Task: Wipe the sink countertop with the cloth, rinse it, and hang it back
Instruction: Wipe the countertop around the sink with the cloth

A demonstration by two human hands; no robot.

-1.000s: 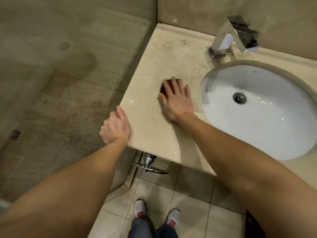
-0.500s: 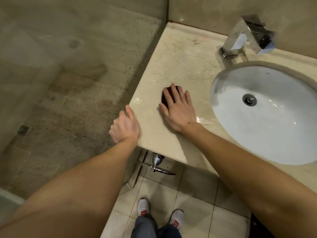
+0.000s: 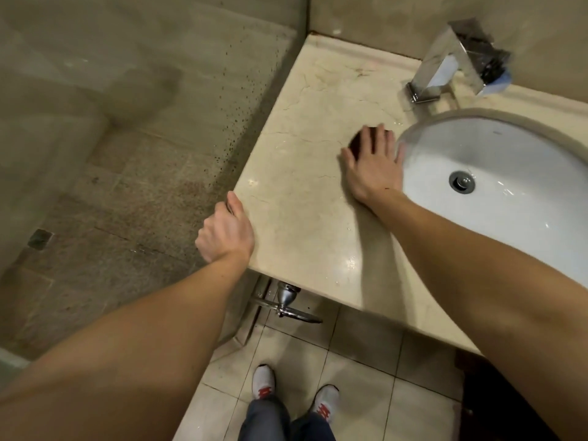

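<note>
Your right hand [image 3: 372,168] lies flat on the beige marble countertop [image 3: 302,224], fingers straight and spread, pressing a dark maroon cloth [image 3: 357,142] against the stone. Only the cloth's crumpled edges show, past your fingertips and beside your thumb; the rest is hidden under your palm. It sits just left of the white oval sink basin [image 3: 515,218], your little finger nearly at the rim. Your left hand [image 3: 226,233] grips the countertop's left edge, thumb on top, fingers curled out of sight below. A square chrome faucet [image 3: 451,65] stands at the back wall, behind the basin.
</note>
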